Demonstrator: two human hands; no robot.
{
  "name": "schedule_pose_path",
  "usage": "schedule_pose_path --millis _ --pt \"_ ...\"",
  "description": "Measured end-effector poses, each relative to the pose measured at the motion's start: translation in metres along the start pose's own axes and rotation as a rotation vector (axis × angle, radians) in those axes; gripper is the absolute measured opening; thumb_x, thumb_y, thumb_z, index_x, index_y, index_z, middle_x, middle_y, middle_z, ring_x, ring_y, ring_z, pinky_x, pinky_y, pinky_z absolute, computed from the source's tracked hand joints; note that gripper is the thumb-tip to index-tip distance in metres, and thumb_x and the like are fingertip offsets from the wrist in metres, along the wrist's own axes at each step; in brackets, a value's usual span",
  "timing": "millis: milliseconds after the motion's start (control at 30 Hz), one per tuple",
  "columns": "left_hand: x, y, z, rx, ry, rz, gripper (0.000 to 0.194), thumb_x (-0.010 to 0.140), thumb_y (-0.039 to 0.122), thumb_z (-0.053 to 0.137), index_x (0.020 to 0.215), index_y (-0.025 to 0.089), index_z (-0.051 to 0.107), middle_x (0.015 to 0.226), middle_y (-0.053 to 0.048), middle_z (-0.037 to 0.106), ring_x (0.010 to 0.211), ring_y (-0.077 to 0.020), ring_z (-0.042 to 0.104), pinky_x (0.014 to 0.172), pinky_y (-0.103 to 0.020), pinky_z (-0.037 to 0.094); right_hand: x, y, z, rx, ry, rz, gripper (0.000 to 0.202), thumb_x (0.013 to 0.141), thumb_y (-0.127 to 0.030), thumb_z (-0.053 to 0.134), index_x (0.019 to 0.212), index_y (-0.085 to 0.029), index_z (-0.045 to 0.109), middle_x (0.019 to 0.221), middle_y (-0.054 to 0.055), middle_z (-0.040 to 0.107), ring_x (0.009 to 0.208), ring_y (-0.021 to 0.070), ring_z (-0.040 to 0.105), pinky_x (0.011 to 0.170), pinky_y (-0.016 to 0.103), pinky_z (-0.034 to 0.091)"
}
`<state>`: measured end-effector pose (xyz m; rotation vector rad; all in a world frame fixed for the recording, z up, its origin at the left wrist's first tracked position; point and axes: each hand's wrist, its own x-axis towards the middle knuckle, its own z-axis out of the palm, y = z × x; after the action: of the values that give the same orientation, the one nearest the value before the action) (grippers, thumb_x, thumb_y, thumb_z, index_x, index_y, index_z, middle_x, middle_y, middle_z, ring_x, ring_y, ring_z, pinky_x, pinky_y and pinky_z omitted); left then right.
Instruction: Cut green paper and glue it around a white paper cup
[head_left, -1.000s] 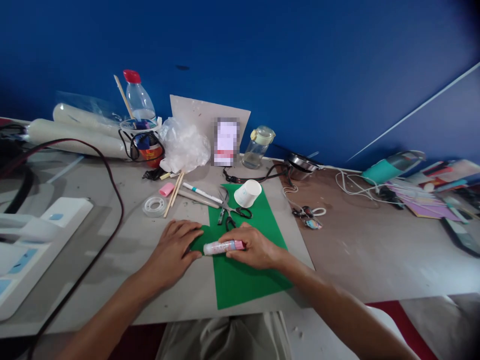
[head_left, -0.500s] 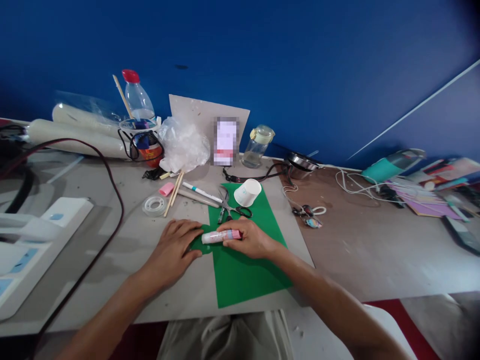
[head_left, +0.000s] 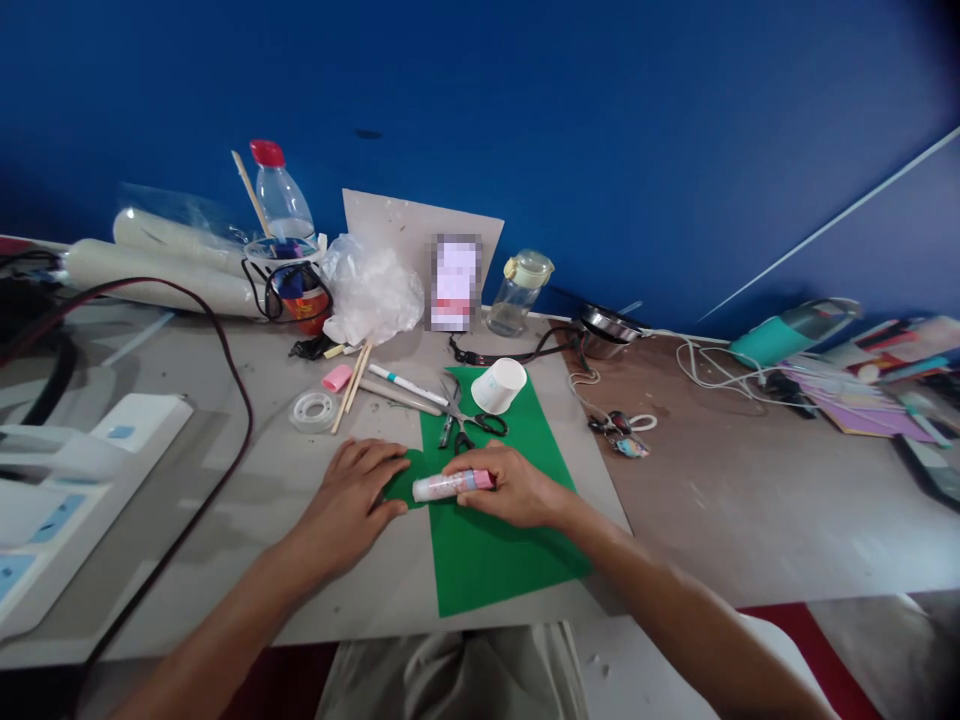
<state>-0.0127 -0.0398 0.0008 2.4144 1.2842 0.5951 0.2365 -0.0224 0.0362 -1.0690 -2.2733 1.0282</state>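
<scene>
My right hand (head_left: 511,484) is closed around a glue stick (head_left: 439,487) with a pinkish clear barrel, held almost level and pointing left. Its white end is at the right edge of a small green paper piece (head_left: 400,487); whether it touches the paper I cannot tell. My left hand (head_left: 352,495) lies with fingers stretched out over the left side of that piece, thumb apart. A large green sheet (head_left: 495,555) lies under my right hand. On the sheet's far part are a white paper cup (head_left: 498,386), tipped over, and open scissors (head_left: 466,420) with dark handles.
Left of the scissors lie a marker (head_left: 405,388), wooden sticks (head_left: 351,388), a pink piece (head_left: 337,377) and a tape roll (head_left: 313,411). A phone (head_left: 456,280) leans at the back beside a glass jar (head_left: 519,293). A power strip (head_left: 120,470) sits at left, keys (head_left: 621,430) at right.
My right hand has drawn the glue stick slightly right and down, away from my left hand. The left hand keeps its place on the small green piece. The view has shifted a little.
</scene>
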Motion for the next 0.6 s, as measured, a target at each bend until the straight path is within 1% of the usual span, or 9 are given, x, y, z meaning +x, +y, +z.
schedule_pose_path --millis 100,233,300,400,500,600 --pt "-0.0003 -0.0007 0.0006 -0.004 0.006 -0.004 0.037 0.079 0.028 0.063 0.115 0.022 0.063 0.125 -0.007 0.061 0.117 -0.0280 0.047 0.104 -0.049 0.032 -0.0008 0.0000 0.0006 -0.016 -0.017 -0.008 0.026 0.073 -0.018 0.067 0.099 -0.020 0.069 0.090 0.002 0.074 0.077 0.0162 0.065 0.078 0.028 0.040" --pt "-0.0002 -0.0011 0.0003 0.000 0.003 -0.002 0.037 0.078 0.029 0.063 0.115 0.024 0.063 0.125 -0.007 0.061 0.118 -0.0286 0.047 0.104 -0.049 0.032 0.0031 0.0012 0.0029 -0.009 0.038 0.026 0.026 0.073 -0.018 0.066 0.099 -0.020 0.069 0.090 0.002 0.074 0.078 0.0163 0.065 0.077 0.028 0.040" --pt "-0.0002 -0.0009 0.0000 0.004 -0.001 0.000 0.037 0.078 0.028 0.063 0.115 0.024 0.063 0.125 -0.007 0.061 0.118 -0.0290 0.047 0.104 -0.050 0.031 0.0027 0.0007 0.0023 -0.017 0.016 0.028 0.026 0.072 -0.017 0.067 0.098 -0.020 0.069 0.089 0.001 0.074 0.077 0.0163 0.065 0.078 0.028 0.040" --pt "-0.0004 -0.0011 0.0003 0.004 0.000 0.002 0.037 0.078 0.028 0.063 0.115 0.024 0.063 0.125 -0.008 0.061 0.117 -0.0291 0.047 0.104 -0.050 0.031 0.0014 -0.0007 0.0001 -0.036 -0.032 0.007 0.028 0.072 -0.016 0.068 0.099 -0.020 0.069 0.093 0.002 0.074 0.080 0.0173 0.066 0.081 0.030 0.039" --pt "-0.0004 -0.0016 0.0009 0.012 -0.003 -0.004 0.036 0.079 0.028 0.063 0.115 0.023 0.063 0.125 -0.008 0.060 0.117 -0.0284 0.047 0.104 -0.049 0.031 0.0044 -0.0011 -0.0008 -0.022 -0.002 0.002 0.027 0.073 -0.015 0.067 0.100 -0.019 0.069 0.097 0.002 0.074 0.085 0.0183 0.066 0.082 0.029 0.038" --pt "-0.0004 -0.0018 0.0010 0.011 -0.003 -0.003 0.037 0.078 0.029 0.063 0.115 0.023 0.063 0.125 -0.007 0.060 0.118 -0.0281 0.046 0.105 -0.049 0.031 0.0070 -0.0012 -0.0006 -0.002 0.022 -0.001 0.026 0.073 -0.015 0.066 0.098 -0.018 0.069 0.093 0.002 0.074 0.082 0.0172 0.066 0.081 0.028 0.039"
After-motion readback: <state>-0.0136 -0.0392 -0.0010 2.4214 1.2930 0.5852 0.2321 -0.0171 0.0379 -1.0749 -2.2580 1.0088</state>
